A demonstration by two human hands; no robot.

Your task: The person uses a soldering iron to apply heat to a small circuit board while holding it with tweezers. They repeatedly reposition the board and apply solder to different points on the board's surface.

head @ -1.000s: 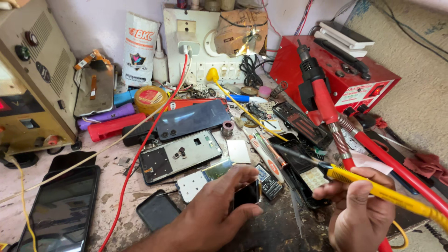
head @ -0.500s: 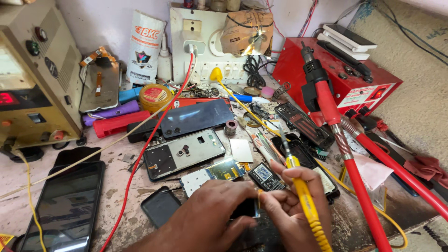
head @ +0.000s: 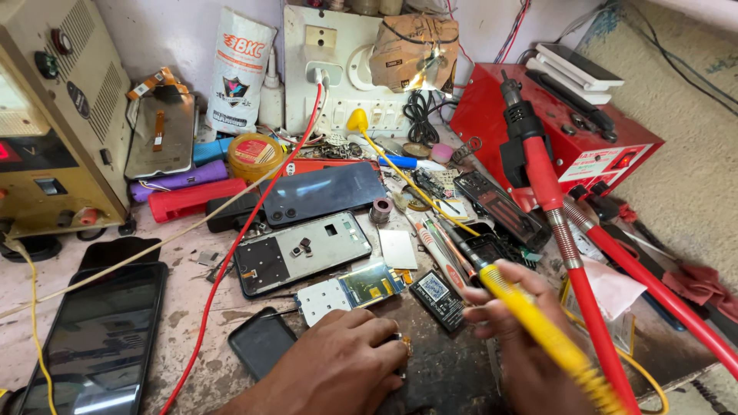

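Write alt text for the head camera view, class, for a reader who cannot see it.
A person's right hand holds a yellow-handled soldering iron beside the left hand, which presses a small part, mostly hidden, onto a cluttered repair bench. Around them lie an opened phone frame, a circuit board, a dark phone and a red station.

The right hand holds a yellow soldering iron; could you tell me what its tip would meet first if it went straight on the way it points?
The right hand aims the yellow soldering iron up and left. Its tip seems already over the pens and screwdrivers; likely those first, though depth is unclear.
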